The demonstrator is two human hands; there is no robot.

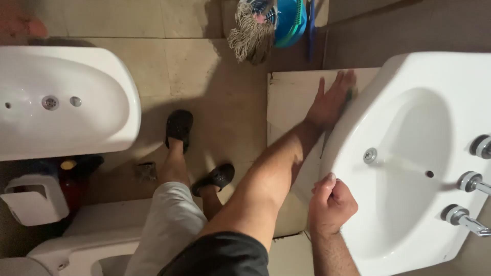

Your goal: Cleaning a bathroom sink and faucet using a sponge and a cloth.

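Our left hand (331,102) presses a small green sponge (351,94) flat against the white ceramic bidet (409,214)'s far outer wall while our right hand (331,204), grip closed empty, steadies its near rim.

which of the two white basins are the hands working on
The white basin on the right, the one with chrome taps along its edge. The left hand presses on its outer side and the right hand grips its rim; the left basin is untouched.

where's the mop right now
In the head view the mop is at the top centre, its stringy head resting on the tiled floor beside a blue bucket, just beyond the left hand.
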